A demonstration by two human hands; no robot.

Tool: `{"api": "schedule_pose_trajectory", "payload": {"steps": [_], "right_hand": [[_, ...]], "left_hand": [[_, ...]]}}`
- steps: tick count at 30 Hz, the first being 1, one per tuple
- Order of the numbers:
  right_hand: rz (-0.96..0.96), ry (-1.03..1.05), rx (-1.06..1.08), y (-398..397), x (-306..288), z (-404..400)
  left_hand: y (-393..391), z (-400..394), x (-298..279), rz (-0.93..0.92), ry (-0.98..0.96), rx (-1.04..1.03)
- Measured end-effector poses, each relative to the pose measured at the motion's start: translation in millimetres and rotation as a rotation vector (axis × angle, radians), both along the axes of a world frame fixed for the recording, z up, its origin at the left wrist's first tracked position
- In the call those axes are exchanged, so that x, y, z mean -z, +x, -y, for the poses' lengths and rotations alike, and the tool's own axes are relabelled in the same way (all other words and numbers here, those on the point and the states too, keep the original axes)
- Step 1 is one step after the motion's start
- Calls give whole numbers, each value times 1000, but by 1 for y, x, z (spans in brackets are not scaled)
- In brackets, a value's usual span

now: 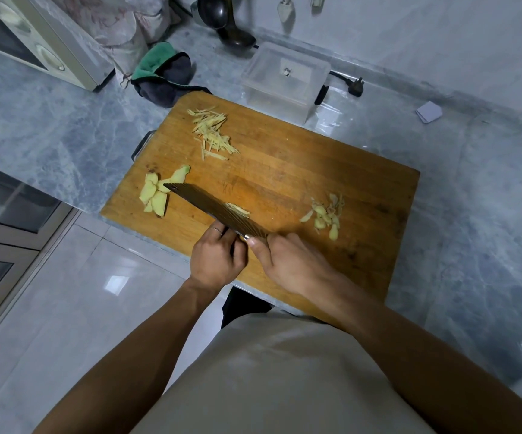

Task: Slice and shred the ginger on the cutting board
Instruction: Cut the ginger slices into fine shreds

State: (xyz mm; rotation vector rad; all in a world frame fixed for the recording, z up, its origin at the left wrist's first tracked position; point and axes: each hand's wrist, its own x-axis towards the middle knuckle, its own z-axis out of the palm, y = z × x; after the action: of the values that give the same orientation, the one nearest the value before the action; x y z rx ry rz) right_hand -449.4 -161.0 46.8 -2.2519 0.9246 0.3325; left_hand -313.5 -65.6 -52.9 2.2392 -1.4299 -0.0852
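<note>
Ginger slices (155, 195) lie at the left edge of the cutting board (316, 170); we count roughly five or six overlapping flat pieces, exact number unclear. Behind them, toward the far edge, sits one loose pile of shreds (211, 134), too many strands to count. We note one cleaver (212, 208), its long axis running diagonally from the tip, which touches the slices, back toward the near edge of the board. A few ginger bits (237, 209) cling to the blade's flat.

Our left hand (217, 261) sits at the heel of the blade, fingers curled against it; we cannot tell whether it pinches the steel or only wipes it. Our right hand (291, 261) is closed around the cleaver handle, thumb lying along the top. Further right, one small heap of peel scraps (325, 216) lies well apart from the blade.

Key relation, as we judge it: the uncut slices lie forward and left of both hands, at the blade tip, left hand nearer. Remaining work is probably clearing the blade, then shredding those slices.

On the surface (50, 136) beyond the board: one clear plastic container (284, 76), one green-and-grey cloth (162, 73).
</note>
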Motion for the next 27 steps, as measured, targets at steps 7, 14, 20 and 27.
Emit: {"api": "schedule_pose_trajectory", "payload": {"steps": [7, 14, 20, 27], "right_hand": [[25, -31, -23, -5, -6, 3], [25, -31, -17, -10, -11, 2], [-3, -8, -10, -10, -11, 4], [-52, 20, -10, -6, -11, 4]], "left_hand": [[1, 0, 1, -16, 7, -6], [-1, 0, 0, -2, -29, -1], [-1, 0, 3, -8, -33, -9], [1, 1, 4, -13, -17, -6]]}}
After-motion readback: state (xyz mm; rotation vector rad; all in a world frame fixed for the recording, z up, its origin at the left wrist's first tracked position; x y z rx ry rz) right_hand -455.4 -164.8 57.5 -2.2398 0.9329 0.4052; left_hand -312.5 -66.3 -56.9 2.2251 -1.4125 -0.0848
